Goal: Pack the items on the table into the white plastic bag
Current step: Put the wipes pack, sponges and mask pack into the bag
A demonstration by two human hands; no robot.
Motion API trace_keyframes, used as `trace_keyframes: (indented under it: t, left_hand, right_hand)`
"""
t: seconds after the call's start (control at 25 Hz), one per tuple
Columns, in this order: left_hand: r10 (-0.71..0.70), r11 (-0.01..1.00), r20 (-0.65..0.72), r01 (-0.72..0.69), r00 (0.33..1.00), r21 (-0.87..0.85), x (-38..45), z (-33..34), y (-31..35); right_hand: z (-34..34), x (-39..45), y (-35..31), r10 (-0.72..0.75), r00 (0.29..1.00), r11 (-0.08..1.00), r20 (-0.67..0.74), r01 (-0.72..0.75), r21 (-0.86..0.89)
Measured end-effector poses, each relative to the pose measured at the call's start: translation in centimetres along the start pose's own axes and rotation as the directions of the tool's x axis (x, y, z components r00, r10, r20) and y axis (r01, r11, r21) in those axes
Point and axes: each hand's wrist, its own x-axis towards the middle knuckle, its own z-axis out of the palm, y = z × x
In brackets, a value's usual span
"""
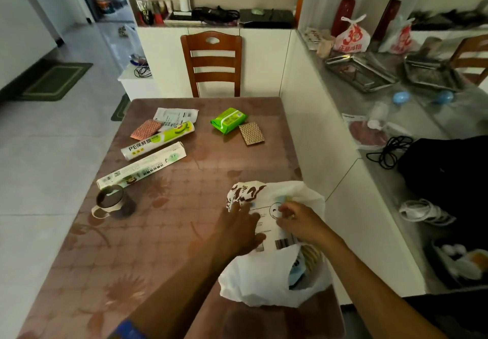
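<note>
Packing underway: your left hand [239,229] lies flat, fingers spread, pressing a white flat packet [266,229] at the mouth of the crinkled white plastic bag [260,280] on the table's [169,233] near right side. Right hand [298,221] pinches the packet's far edge. Next, slide it in. 6 items wait beyond: 2 long boxes, pouch, 2 textured pads, glossy green pack [229,120].

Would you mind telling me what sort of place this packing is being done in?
Most likely the dining area of a home: a wooden chair is drawn up to a patterned table, white cabinets carry household clutter, and a doormat lies on the tiled floor.
</note>
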Motion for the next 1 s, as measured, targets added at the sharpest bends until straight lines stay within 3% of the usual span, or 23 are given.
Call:
trace_keyframes:
  t: [0.04, 0.12, 0.2, 0.28, 0.36, 0.4, 0.48, 0.56, 0.64, 0.76, 0.84, 1.0]
  left_hand:
    - [-0.031, 0.999, 0.004, 0.031, 1.000, 0.036, 0.8, 0.1, 0.0]
    - [-0.072, 0.997, 0.009, 0.072, 0.997, 0.040, 1.4, 0.2, -0.5]
    - [-0.093, 0.995, -0.014, 0.094, 0.996, 0.032, 1.6, 1.1, -1.4]
    - [-0.111, 0.994, -0.017, 0.111, 0.994, -0.009, 1.5, 2.2, -2.3]
    - [-0.140, 0.981, -0.053, 0.131, 0.989, -0.141, 1.6, 2.9, -2.9]
    - [-0.167, 0.963, -0.080, 0.145, 0.983, -0.228, 1.8, 2.9, -3.0]
    - [-0.242, 0.903, -0.101, 0.185, 0.965, -0.388, 2.2, 2.7, -3.3]
    - [-0.303, 0.846, -0.092, 0.224, 0.949, -0.483, 2.6, 2.4, -3.5]
    - [-0.327, 0.834, -0.085, 0.245, 0.941, -0.495, 2.4, 1.2, -4.1]
    - [-0.352, 0.862, -0.127, 0.268, 0.927, -0.430, 0.8, -0.9, -6.0]
    - [-0.366, 0.877, -0.164, 0.280, 0.916, -0.391, -0.4, -1.4, -7.3]
    - [-0.317, 0.863, -0.172, 0.209, 0.933, -0.461, -1.2, -0.4, -7.2]
  right_hand:
    - [0.3, 0.1, 0.3, 0.001, 0.999, 0.998, -0.037, 0.002, 0.063]
    - [0.4, 0.1, 1.1, 0.048, 0.954, 0.988, -0.294, -0.002, 0.157]
    - [-0.3, 0.6, 3.3, 0.201, 0.864, 0.978, -0.461, -0.154, 0.138]
    - [-0.8, 1.2, 6.5, 0.447, 0.818, 0.894, -0.361, -0.422, 0.150]
    - [-0.3, 1.1, 8.5, 0.535, 0.832, 0.831, -0.150, -0.485, 0.273]
    - [0.1, 1.0, 8.6, 0.492, 0.864, 0.841, -0.112, -0.437, 0.318]
    - [0.7, 1.2, 7.7, 0.327, 0.924, 0.921, -0.196, -0.266, 0.284]
    - [0.9, 1.4, 5.4, 0.159, 0.937, 0.985, -0.311, -0.129, 0.115]
    - [0.5, 0.7, 2.8, 0.030, 0.910, 1.000, -0.414, -0.023, 0.022]
    - [-0.7, -1.5, 1.2, -0.023, 0.836, 0.986, -0.548, 0.109, 0.124]
    - [-1.2, -1.9, 2.2, 0.042, 0.852, 0.984, -0.522, 0.054, 0.167]
    - [-0.2, -0.4, 4.8, 0.117, 0.929, 0.983, -0.351, -0.158, -0.092]
